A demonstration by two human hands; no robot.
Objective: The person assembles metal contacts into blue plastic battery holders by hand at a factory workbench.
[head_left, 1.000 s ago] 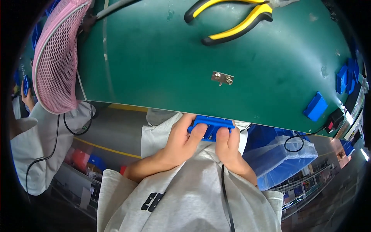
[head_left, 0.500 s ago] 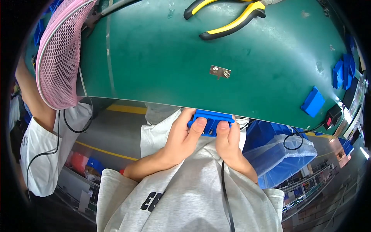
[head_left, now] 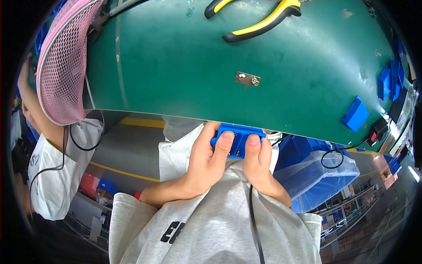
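Note:
Both my hands hold a small blue plastic case (head_left: 238, 144) with recesses and small metal bits in it, just below the front edge of the green tabletop (head_left: 176, 70). My left hand (head_left: 206, 156) is closed on its left side, thumb on top. On the right side, my right hand (head_left: 258, 160) grips it in the same way. The fingers beneath are hidden. A small metal plate (head_left: 248, 79) with two raised fittings lies on the table beyond the case. Farther back are pliers (head_left: 263, 28) with yellow and black handles, their jaws out of view.
A pink mesh cover (head_left: 66, 70) on a round frame stands at the left edge, beside another person's arm (head_left: 39, 108). Blue plastic pieces (head_left: 355, 114) lie at the right, near a black box (head_left: 377, 132) with a cable. A blue bin (head_left: 325, 180) with a clear liner stands below.
The blue case is tilted slightly more toward me, with both hands keeping their hold. The view has shifted a little, and the other person's arm at the left has moved slightly.

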